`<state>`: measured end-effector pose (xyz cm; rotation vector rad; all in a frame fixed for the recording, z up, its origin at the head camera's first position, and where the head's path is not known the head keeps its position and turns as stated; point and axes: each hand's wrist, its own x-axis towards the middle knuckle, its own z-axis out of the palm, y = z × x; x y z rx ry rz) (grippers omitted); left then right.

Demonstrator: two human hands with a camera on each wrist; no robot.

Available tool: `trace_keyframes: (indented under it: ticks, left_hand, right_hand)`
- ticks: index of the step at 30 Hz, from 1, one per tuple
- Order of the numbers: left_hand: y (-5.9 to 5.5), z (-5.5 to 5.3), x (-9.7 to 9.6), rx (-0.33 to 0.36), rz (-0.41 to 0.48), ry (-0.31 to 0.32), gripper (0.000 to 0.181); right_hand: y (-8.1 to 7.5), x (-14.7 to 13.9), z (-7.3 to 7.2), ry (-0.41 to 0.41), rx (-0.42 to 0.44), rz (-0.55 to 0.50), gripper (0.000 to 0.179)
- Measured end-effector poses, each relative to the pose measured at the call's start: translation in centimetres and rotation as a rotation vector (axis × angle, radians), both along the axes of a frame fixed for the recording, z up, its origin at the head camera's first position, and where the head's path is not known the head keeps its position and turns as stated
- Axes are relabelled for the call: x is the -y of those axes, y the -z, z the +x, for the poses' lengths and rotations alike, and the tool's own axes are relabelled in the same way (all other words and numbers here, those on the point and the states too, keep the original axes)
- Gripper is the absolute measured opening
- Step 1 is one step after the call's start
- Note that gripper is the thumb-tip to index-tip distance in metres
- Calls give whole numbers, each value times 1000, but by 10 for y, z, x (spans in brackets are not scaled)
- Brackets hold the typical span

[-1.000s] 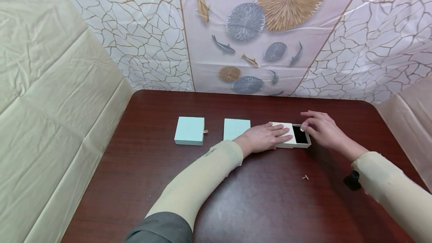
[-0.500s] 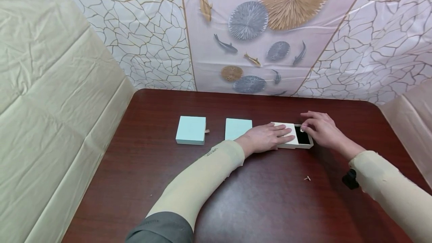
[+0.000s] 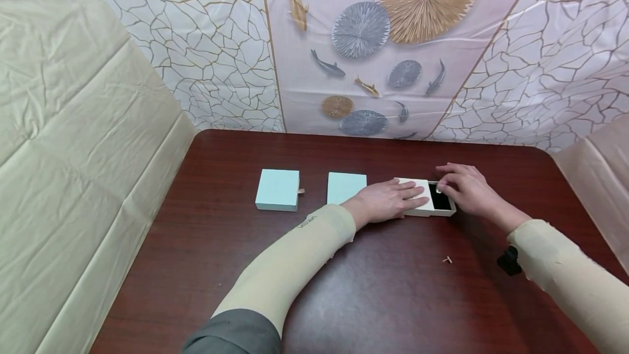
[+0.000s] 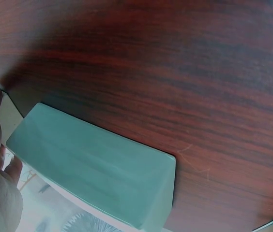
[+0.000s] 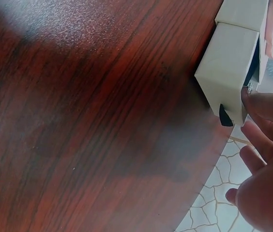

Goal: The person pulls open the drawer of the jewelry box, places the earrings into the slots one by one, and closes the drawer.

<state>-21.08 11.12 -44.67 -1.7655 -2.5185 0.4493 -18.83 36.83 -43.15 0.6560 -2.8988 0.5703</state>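
A white drawer box [image 3: 421, 182] lies at the right of the table, its black-lined drawer [image 3: 444, 213] pulled partway out to the right. My left hand [image 3: 385, 201] rests flat on the box's sleeve with the fingers straight. Over the drawer, my right hand [image 3: 467, 193] pinches a small sparkly silvery piece [image 5: 250, 89] between thumb and finger; most of the piece is hidden by the fingertips. A black pull tab [image 5: 225, 116] sticks out of the drawer's end in the right wrist view.
Two pale blue boxes stand to the left: one [image 3: 346, 186] partly behind my left wrist, another [image 3: 277, 189] farther left with a ribbon tab [image 3: 302, 191]. Small light-coloured bits [image 3: 447, 260] lie on the dark red table [image 3: 373, 299]. A patterned cloth [image 3: 221, 70] hangs behind.
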Motion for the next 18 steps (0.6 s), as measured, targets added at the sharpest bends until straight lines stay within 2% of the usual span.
trace_keyframes:
  ticks: [9,18]
  left_hand:
    - [0,0,0,-7,-1,-2,62]
    - [2,0,0,-11,12,0,62]
  right_hand:
    - [-2,-3,1,23,38,3,11]
    - [-2,-4,1,21,32,-2,12]
